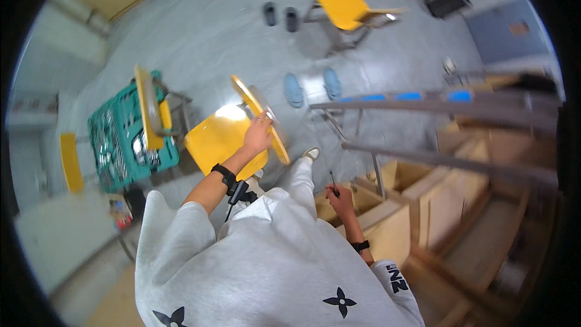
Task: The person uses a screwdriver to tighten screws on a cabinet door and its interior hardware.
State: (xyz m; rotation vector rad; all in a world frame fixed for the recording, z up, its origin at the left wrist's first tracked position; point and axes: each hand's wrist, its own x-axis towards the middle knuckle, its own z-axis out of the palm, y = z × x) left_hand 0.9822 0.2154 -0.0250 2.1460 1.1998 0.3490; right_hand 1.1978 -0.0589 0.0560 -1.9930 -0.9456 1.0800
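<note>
My left hand is closed over the top edge of the backrest of a yellow chair, which stands in front of me and a little to the left. My right hand is closed around the dark handle of a small screwdriver. Its thin shaft points up and away from me. The shaft is slightly blurred, so its tip cannot be made out. Below and beside my right hand are light wooden drawers.
An opened green tool case full of metal tools lies at the left, beside another yellow chair. Blue slippers lie on the grey floor ahead. A metal frame extends across the right. A third yellow chair stands farther off.
</note>
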